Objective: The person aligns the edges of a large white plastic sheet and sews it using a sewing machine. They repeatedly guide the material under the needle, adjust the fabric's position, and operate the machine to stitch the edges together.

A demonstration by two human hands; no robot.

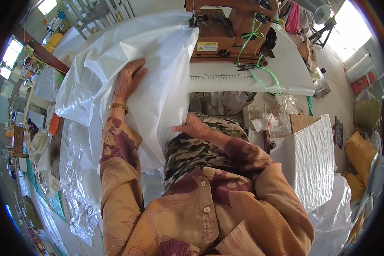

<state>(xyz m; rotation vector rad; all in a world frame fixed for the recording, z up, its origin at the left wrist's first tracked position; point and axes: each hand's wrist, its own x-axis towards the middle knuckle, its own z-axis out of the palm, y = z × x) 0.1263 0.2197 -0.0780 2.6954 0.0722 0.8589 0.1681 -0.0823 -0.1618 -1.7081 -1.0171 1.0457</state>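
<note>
A large sheet of shiny white plastic spreads over the left of the work table and hangs down toward my lap. Its far edge reaches the needle end of a brown industrial sewing machine. On top of the sheet my left hand lies flat, fingers stretched forward and holding nothing. My right hand is at the sheet's near right edge, just above my lap, its fingers closed on the plastic. The sheet is slightly blurred there.
Small dark snips on a green string lie in front of the machine, near a ruler strip. To my right stands a box-like piece covered in white sheeting. A grey chair is at the far left.
</note>
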